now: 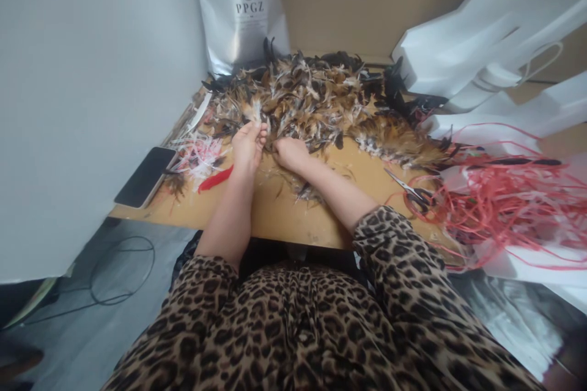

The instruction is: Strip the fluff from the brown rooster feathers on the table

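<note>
A big heap of brown, cream and black feathers [316, 91] covers the far part of the wooden table. At its front edge my left hand [247, 142] is closed in a pinch on a pale feather [254, 111] that points up and away. Just to the right, my right hand [292, 153] has its fingers curled against the near side of the heap. Whatever those fingers hold is hidden. Loose feather bits [308, 192] lie on the table [284, 214] below both hands.
A phone [145, 177], pink and white strips [199, 156] and a red strip [215, 179] lie at left. Scissors [410, 188] and a tangle of red ribbon [509, 208] are at right. A silver bag [247, 30] stands behind; white packaging [458, 49] hangs over the right.
</note>
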### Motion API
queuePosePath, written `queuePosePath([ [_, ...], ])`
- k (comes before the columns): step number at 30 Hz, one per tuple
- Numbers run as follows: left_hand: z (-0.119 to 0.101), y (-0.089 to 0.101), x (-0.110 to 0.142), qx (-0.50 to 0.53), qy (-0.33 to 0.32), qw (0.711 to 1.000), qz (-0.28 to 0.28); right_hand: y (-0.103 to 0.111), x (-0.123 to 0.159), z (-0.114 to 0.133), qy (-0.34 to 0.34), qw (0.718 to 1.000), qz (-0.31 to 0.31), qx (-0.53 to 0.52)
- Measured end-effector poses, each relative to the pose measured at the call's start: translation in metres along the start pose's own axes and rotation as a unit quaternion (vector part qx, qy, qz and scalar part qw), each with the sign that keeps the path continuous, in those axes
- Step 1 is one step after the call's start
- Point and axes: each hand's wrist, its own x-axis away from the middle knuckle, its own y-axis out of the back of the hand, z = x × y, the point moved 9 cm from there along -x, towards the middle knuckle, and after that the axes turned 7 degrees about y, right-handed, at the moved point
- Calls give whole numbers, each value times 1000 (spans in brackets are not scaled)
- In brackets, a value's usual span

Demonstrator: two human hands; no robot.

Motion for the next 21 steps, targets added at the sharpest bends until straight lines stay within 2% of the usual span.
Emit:
queuePosePath([
  [3,1,-1,1,8,5,1000,1,8,8,-18,-32,998,-22,-55],
  [5,1,-3,2,4,5,1000,3,13,16,-33,-46,984,-44,-169],
  [6,2,-4,3,1,6,1000,5,14,20,-40,-44,966,-52,-249],
  [8,6,-8,6,-4,15,1000,16,10,29,-58,-84,896,-73,-430],
  [10,13,-14,10,-10,36,999,38,4,35,-72,-113,798,-102,-583],
  [12,21,-21,14,-23,64,995,68,-2,37,-78,-120,711,-128,-680],
  [14,30,-27,18,-41,90,991,93,-4,37,-81,-117,659,-145,-729],
  [15,34,-29,20,-52,101,988,102,-5,37,-82,-115,644,-153,-741],
  [17,42,-32,23,-71,121,983,117,-3,37,-83,-113,631,-173,-747],
  [21,52,-39,27,-91,145,973,152,1,37,-84,-110,645,-211,-726],
])
